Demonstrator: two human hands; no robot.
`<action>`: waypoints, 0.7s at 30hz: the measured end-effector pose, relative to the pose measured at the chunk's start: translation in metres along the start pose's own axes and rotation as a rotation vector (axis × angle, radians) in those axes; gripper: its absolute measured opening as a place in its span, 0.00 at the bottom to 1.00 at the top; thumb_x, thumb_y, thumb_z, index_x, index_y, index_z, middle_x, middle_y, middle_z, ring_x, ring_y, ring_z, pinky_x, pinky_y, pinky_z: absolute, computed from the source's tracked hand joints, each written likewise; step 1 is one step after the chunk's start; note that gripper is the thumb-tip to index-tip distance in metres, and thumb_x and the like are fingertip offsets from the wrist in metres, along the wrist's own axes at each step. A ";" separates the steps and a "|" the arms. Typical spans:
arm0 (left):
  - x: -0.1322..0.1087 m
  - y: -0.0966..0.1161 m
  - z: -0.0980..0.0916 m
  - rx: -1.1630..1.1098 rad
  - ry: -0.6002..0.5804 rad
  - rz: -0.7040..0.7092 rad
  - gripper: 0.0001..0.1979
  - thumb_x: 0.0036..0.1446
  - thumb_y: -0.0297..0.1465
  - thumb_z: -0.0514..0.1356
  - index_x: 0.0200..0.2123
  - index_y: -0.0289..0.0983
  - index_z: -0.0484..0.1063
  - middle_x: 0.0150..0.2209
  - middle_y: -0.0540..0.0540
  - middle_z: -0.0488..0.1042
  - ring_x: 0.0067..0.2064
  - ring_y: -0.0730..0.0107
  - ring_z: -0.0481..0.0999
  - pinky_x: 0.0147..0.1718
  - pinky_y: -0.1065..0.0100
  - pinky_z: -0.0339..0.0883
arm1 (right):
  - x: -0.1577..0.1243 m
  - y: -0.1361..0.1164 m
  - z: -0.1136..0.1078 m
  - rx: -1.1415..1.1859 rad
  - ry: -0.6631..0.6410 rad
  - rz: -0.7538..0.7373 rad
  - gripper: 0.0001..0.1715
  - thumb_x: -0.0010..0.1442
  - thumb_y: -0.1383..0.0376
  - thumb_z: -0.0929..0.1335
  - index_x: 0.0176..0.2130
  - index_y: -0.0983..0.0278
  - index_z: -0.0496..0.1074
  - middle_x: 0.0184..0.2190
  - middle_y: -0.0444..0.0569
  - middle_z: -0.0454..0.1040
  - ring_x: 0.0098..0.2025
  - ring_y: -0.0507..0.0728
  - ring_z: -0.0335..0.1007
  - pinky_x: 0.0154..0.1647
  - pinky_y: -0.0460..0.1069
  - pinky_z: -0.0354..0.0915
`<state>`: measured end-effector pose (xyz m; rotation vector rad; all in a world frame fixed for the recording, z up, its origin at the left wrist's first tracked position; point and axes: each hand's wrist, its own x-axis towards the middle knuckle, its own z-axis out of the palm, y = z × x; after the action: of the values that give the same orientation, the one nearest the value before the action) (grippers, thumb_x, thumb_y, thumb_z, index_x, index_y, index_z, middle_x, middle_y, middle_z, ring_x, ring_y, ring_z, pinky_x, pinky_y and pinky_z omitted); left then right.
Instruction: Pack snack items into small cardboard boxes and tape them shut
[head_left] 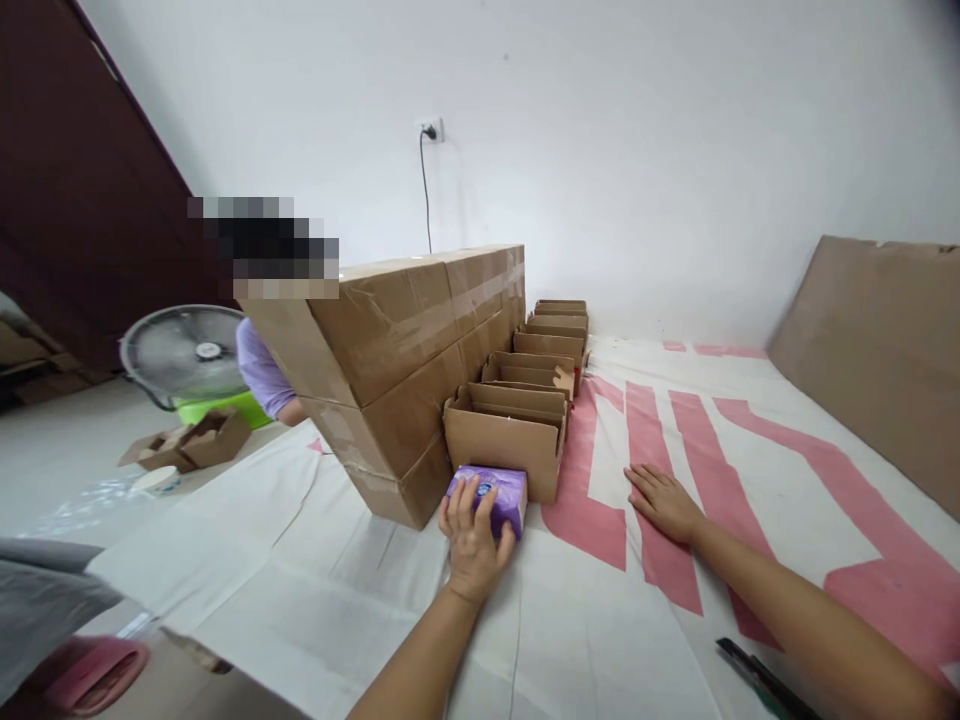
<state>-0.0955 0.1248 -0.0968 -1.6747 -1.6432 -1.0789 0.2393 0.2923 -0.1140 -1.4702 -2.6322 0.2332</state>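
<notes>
Looks like a simple packing workroom, judging by a stacked wall of brown, tape-sealed cardboard cartons [397, 330] and a row of small, open-topped brown cardboard boxes [502, 440] alongside, with a purple plastic-wrapped pack [511, 490] against the nearest. Adds a slim, dark cutter-like tool [761, 680] on a white cloth with pinkish-red shapes [337, 600], and another person's lilac sleeve [264, 372] beyond the cartons. Seems improvised more than industrial, given a plain white wall [637, 150], a single white socket [430, 130] and a large round fan [187, 350] low on the left.

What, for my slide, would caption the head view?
Left hand on purple pack beside open cardboard box; right hand on cloth.
</notes>
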 end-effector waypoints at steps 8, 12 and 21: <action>0.000 -0.002 0.006 0.000 -0.115 -0.192 0.29 0.48 0.25 0.60 0.56 0.35 0.62 0.65 0.32 0.49 0.68 0.37 0.44 0.62 0.39 0.47 | -0.002 -0.010 -0.007 -0.031 0.024 0.018 0.37 0.66 0.47 0.54 0.66 0.61 0.58 0.67 0.51 0.57 0.69 0.65 0.48 0.67 0.62 0.49; -0.001 -0.005 0.008 -0.053 -0.146 -0.176 0.29 0.50 0.23 0.59 0.57 0.36 0.61 0.66 0.34 0.46 0.70 0.38 0.40 0.63 0.40 0.48 | -0.003 -0.010 -0.008 -0.027 0.040 0.028 0.36 0.66 0.47 0.54 0.65 0.60 0.59 0.67 0.50 0.58 0.69 0.64 0.49 0.67 0.62 0.49; 0.001 -0.012 0.010 -0.053 -0.066 -0.224 0.27 0.57 0.27 0.58 0.60 0.35 0.57 0.66 0.32 0.44 0.69 0.41 0.45 0.63 0.42 0.50 | -0.002 -0.009 -0.006 -0.011 0.072 0.029 0.34 0.66 0.49 0.56 0.64 0.61 0.61 0.66 0.49 0.60 0.68 0.62 0.51 0.66 0.59 0.50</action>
<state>-0.1060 0.1351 -0.1034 -1.6029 -1.8955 -1.1938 0.2341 0.2862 -0.1064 -1.4917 -2.5612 0.1654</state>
